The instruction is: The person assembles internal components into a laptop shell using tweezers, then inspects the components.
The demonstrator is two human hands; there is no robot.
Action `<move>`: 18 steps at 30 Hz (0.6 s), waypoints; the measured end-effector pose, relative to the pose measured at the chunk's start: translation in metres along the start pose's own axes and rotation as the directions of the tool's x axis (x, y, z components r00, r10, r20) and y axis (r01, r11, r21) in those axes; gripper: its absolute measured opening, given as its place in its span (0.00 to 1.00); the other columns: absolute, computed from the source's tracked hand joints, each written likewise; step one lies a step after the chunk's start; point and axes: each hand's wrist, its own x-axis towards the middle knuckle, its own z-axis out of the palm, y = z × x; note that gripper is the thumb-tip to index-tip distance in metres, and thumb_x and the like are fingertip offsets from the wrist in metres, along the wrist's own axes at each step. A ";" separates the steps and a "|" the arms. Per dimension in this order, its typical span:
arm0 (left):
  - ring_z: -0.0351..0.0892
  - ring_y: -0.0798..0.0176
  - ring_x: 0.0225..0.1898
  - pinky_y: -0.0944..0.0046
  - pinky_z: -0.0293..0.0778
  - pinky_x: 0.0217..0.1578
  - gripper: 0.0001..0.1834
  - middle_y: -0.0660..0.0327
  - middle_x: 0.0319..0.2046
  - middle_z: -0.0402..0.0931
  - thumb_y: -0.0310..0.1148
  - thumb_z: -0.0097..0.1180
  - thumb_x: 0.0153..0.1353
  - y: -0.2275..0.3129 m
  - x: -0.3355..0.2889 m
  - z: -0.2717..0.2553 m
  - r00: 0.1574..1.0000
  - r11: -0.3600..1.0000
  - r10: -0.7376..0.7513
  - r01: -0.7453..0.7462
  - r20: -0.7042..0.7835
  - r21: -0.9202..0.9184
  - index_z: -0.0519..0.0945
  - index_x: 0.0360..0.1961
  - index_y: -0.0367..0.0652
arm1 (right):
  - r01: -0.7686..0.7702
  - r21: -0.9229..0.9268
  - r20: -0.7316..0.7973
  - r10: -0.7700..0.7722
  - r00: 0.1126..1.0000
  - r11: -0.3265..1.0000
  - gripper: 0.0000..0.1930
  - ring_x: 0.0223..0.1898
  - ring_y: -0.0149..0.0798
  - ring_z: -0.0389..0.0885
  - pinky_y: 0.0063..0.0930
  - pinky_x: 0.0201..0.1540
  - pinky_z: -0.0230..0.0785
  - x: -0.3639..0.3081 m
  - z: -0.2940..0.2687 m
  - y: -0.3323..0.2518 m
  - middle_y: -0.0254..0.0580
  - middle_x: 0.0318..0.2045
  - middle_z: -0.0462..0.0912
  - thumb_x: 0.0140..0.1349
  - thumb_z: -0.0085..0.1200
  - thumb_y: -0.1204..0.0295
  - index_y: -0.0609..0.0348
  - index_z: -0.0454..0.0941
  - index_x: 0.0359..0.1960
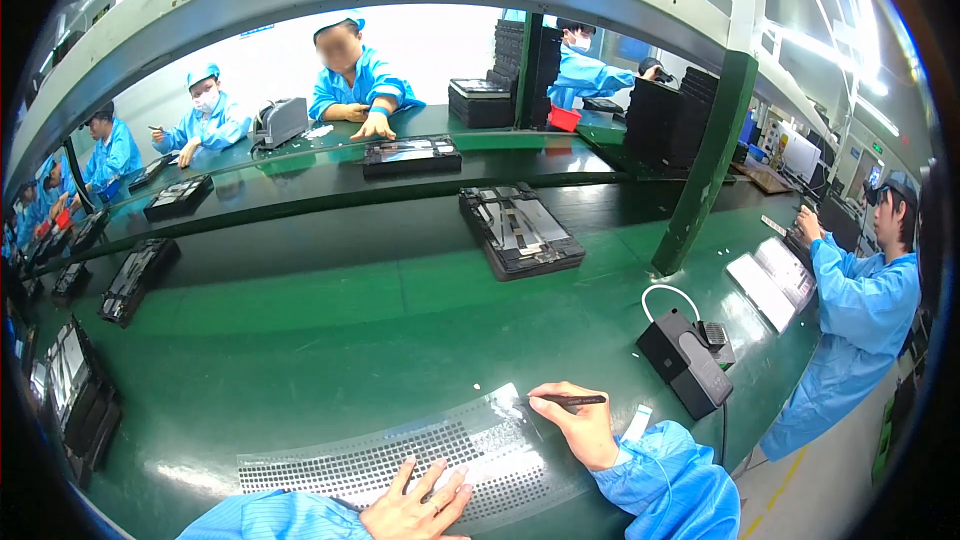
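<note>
down in the head view, my left hand [418,508] lies flat on the long strip sheet of tiny parts [420,450], fingers spread and gripping nothing; i judge it is pressing the sheet so it cannot slide on the green bench [330,340]. my right hand [578,425] sits at the sheet's far right end, fingers closed around slim black tweezers [572,401], tips pointing left over the rows of dots. the sheet runs across the bench edge right in front of me, between both sleeves.

just right of my right hand stands a small black box device [685,360] with a white cable looping behind it, close enough to reach without moving, i think. a small white label [636,422] lies beside my wrist.

further out, a dark tray [520,230] holds flat grey panels and sits on the moving belt lane; more such trays [140,278] trail off along the left, each loaded with similar parts as far as i can tell. a person in blue [860,310] works at my right, and others across the line have their own hands on their own trays.
</note>
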 end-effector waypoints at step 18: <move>0.50 0.45 0.56 0.41 0.45 0.54 0.33 0.48 0.53 0.55 0.50 0.52 0.43 0.000 0.004 -0.005 1.000 1.000 0.015 -0.015 -0.002 -0.009 0.66 0.46 0.37 | 0.015 -0.004 -0.009 -0.015 1.000 1.000 0.07 0.28 0.25 0.74 0.17 0.32 0.65 0.000 0.000 0.001 0.37 0.26 0.78 0.48 0.54 0.76 0.64 0.76 0.29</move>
